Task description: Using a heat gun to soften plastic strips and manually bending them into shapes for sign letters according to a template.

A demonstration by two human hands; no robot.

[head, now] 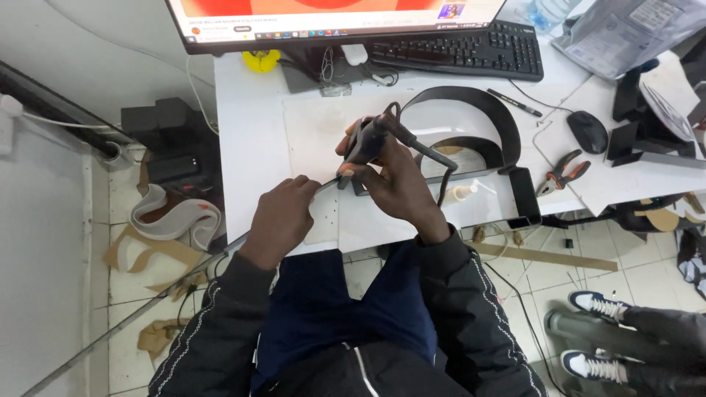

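My right hand (397, 176) is closed around a dark gun-shaped tool (368, 136) with a black cable running off its back, its tip pointing down at the white desk (250, 147). My left hand (283, 217) pinches a long thin grey metal strip (147, 305) near the desk's front edge. The strip runs from the tool's tip down to the floor at the lower left. Both hands sit close together over a white sheet on the desk.
A black curved band (471, 99) lies behind my right hand, with a small white bottle (463, 191) and red-handled pliers (562, 173) beside it. A mouse (588, 131), keyboard (463, 48) and monitor (331, 18) stand further back. Another person's shoes (596, 305) are at lower right.
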